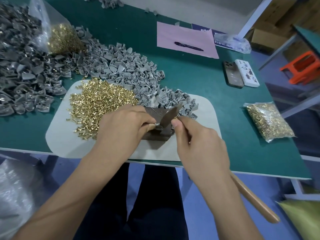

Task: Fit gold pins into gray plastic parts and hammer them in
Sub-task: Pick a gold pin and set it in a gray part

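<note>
Gold pins, gray plastic parts, green table, pink paper.

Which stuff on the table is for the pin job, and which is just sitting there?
For the job: gold pins, gray plastic parts, hammer handle, brown block, sealed pin bag.

Just lying about: pen, pink paper, phone, white box.

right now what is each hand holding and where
The left hand pinches a gray plastic part at its lower end. The right hand holds a gold pin at the fingertips, with a wooden handle under the palm.
</note>
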Tool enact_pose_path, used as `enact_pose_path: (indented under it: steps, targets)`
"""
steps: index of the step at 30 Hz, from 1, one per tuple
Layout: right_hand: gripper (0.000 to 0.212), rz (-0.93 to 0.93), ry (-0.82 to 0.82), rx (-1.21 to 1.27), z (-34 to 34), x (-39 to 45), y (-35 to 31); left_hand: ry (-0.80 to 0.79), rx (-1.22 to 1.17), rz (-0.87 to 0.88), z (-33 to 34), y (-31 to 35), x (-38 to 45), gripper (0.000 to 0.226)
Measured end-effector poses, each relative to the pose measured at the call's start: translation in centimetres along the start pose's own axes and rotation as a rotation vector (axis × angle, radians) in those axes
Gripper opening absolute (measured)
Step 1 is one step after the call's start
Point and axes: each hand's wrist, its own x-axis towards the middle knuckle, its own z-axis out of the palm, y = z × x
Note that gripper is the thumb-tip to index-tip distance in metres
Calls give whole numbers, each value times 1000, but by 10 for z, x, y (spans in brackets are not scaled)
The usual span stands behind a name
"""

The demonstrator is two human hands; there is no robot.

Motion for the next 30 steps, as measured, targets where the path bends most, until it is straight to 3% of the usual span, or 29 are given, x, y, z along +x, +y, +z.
enact_pose_path:
  steps: [3,8,20,25,28,30]
  targets:
    - [33,44,131,125,-1,0,2,-2,3,-6,0,-1,0,12]
    - [43,22,-41,50,6,-2,4,1,-7,-8,1,-1,0,13]
    - [29,90,-33,228,8,-3,11,3,-31,-7,1,-3,-2,12]
    - [28,57,74,275,1,0,6,-3,-27,-11,2,-3,-1,10]
    - [32,60,-68,190,4,1,1,-2,-26,-12,2,-3,-2,8]
    - [34,35,-74,87,2,3,4,9,-25,-6,2,-3,-1,8]
